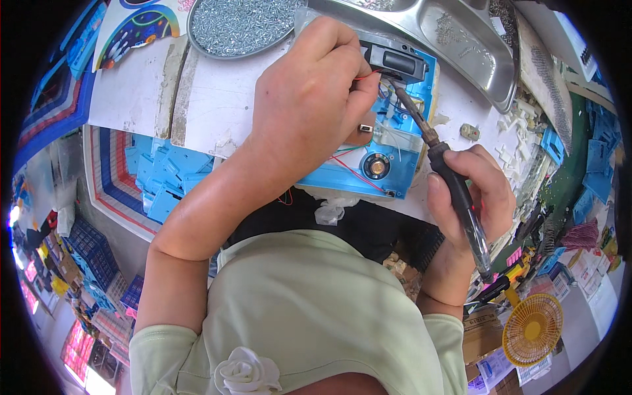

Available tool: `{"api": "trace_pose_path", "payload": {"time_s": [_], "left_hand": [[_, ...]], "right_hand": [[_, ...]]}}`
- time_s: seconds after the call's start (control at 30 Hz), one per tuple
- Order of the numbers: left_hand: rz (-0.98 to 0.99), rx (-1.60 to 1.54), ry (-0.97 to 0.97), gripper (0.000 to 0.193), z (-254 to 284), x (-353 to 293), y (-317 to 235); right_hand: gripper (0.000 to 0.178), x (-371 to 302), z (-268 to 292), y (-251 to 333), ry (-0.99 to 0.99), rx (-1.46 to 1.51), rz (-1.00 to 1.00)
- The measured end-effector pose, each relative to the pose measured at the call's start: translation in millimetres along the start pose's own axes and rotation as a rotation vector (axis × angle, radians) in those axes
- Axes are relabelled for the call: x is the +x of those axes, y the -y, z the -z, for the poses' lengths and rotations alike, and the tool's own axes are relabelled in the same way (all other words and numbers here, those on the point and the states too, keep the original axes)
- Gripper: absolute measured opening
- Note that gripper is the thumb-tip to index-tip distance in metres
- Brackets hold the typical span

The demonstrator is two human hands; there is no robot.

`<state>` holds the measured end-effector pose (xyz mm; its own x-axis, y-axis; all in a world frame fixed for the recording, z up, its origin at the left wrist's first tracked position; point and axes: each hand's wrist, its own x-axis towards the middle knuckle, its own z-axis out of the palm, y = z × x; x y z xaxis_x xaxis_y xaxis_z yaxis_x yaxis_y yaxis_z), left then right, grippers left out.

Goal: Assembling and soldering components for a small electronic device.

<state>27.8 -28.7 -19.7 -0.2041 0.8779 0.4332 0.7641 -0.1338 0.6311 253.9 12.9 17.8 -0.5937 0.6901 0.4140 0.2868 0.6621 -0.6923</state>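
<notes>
A blue plastic housing (322,179) lies on the table in front of me, with wires, a small round speaker (376,166) and a black part (395,62) in it. My left hand (299,99) reaches over its left side. Thumb and forefinger are pinched on a thin red wire (361,78) near the black part. In my right hand (484,191) is a soldering iron (451,178), gripped by its dark handle. Its tip points up and left into the housing, close to the left fingertips. Whether the tip touches a joint is too small to tell.
A round metal dish (247,56) of small screws stands at the far left. Behind the housing is a steel compartment tray (484,79). Small white plastic pieces (520,145) lie to the right, a crate of blue parts (158,178) to the left, and a yellow fan (533,329) lower right.
</notes>
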Motion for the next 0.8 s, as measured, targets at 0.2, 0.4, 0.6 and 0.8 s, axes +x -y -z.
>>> {"api": "trace_pose_path", "payload": {"time_s": [0.2, 0.4, 0.6, 0.8], "left_hand": [[-0.010, 0.002, -0.021, 0.011, -2, 0, 1], [-0.039, 0.036, -0.026, 0.010, 0, -1, 2], [0.041, 0.077, -0.057, 0.022, 26, -2, -13], [-0.225, -0.060, 0.466, 0.029, 20, -1, -23]], "right_hand": [[0.034, -22, 2, -27, -0.078, 0.200, 0.010], [0.034, -14, 10, -15, -0.016, 0.145, 0.004], [0.033, -25, 20, -17, -0.107, 0.196, 0.033], [0.034, -54, 22, -28, -0.431, 0.180, -0.188]]}}
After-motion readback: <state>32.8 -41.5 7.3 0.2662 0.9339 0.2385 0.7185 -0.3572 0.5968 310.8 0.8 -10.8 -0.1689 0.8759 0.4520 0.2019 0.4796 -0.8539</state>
